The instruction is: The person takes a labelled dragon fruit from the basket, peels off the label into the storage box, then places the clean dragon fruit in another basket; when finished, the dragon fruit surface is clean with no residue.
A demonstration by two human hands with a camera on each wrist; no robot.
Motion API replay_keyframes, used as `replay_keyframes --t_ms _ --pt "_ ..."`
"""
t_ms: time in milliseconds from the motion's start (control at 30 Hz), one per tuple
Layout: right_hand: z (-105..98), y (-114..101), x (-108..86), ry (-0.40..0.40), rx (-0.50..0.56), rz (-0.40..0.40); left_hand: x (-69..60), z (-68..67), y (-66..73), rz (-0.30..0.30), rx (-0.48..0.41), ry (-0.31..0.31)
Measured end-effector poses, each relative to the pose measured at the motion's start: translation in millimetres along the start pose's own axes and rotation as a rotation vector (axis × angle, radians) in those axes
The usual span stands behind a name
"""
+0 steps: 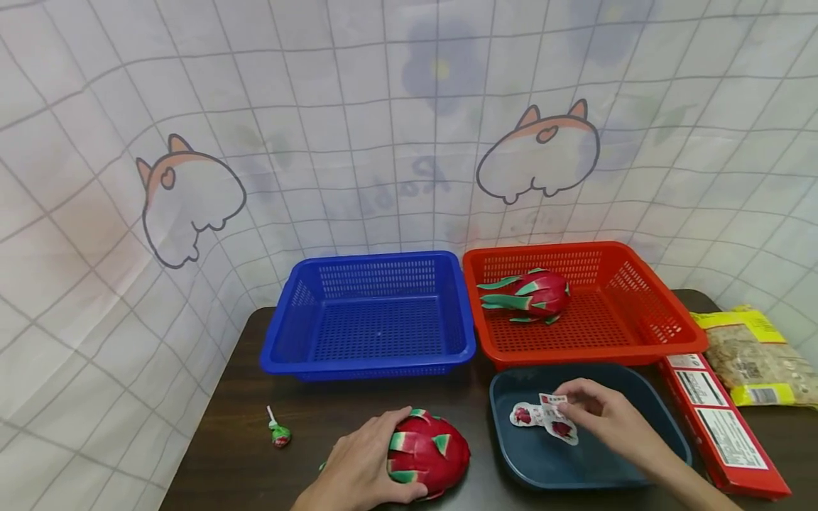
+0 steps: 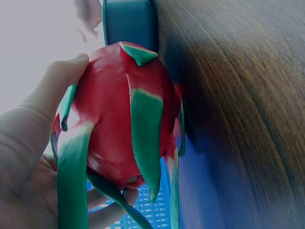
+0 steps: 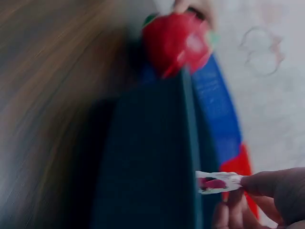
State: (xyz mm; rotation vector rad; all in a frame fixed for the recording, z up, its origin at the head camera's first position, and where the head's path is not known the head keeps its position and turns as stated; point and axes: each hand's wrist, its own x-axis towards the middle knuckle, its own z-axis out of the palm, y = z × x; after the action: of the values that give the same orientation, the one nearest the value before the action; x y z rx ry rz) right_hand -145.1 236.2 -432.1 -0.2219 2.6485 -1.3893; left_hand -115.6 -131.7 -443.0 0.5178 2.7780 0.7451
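Observation:
On the dark table my left hand grips a red dragon fruit with green scales. In the left wrist view, the thumb lies along one side of that dragon fruit and other fingers show behind its leaves. Over the dark blue tray, my right hand pinches a small white sticker between thumb and fingertips. Other cut-out stickers with dragon fruit pictures lie in the tray, just under it. The right wrist view shows the pinched sticker edge-on, with a pink print.
Behind stand a blue basket and a red basket; the red one holds another dragon fruit. A lollipop lies at left. Right of the tray are a red box and a yellow-ended bag.

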Motion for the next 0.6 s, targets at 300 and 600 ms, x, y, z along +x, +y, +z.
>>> replay_keyframes --t_ms 300,600 --pt "-23.2 45.4 4.2 -0.196 -0.173 0.038 0.5 4.0 -2.8 0.008 0.017 0.021" --pt "-24.0 59.5 7.2 -0.167 -0.367 -0.060 0.3 3.1 -2.8 -0.015 0.005 -0.003"
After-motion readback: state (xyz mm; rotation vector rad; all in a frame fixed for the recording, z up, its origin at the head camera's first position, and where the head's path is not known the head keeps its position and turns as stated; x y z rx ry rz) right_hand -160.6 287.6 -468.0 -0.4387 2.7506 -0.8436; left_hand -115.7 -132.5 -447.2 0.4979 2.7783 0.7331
